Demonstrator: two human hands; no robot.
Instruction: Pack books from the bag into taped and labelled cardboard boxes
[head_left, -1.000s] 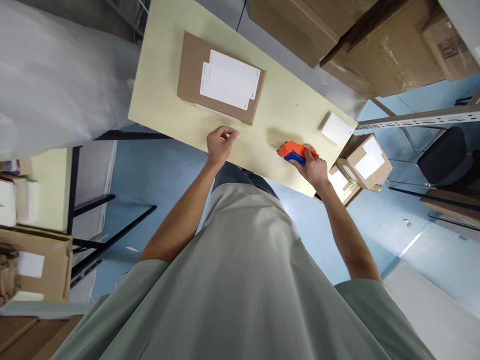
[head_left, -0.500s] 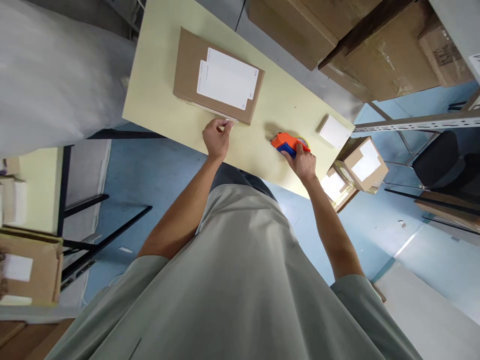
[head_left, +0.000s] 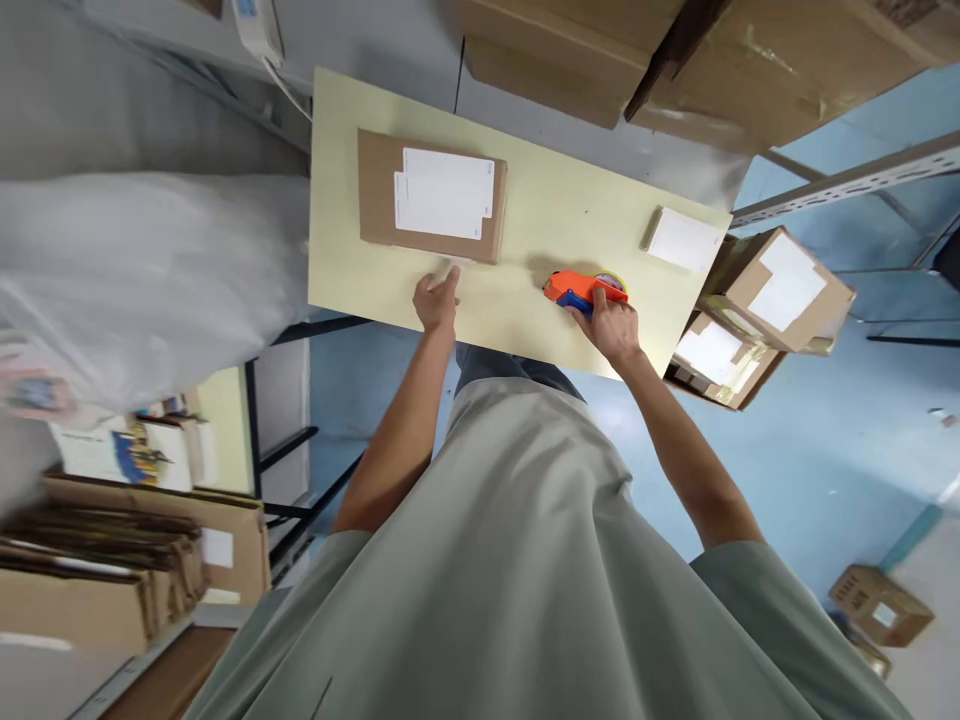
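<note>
A brown cardboard box (head_left: 375, 190) with overlapping white labels (head_left: 444, 195) on top lies on the pale yellow table (head_left: 335, 270). Just below its near side is my left hand (head_left: 435, 300), thumb raised toward the box and standing apart from the curled fingers. I see nothing held there; whether the thumb touches the box I cannot tell. My right hand (head_left: 613, 328) grips an orange and blue tape dispenser (head_left: 571, 287), which rests on or just over the tabletop, right of the box. A roll of tape shows at the dispenser's far side.
A small white stack (head_left: 684, 240) sits at the table's right end. Boxes with white labels (head_left: 787, 285) stand beyond that end. Large cartons (head_left: 555, 60) line the back. To the left are a bulky white bag (head_left: 150, 270) and a carton of flattened cardboard (head_left: 232, 530).
My left thumb and fingertips have parted from their pinch at the box's near side. The right hand keeps hold of the tape dispenser. The camera view has turned and shifted.
</note>
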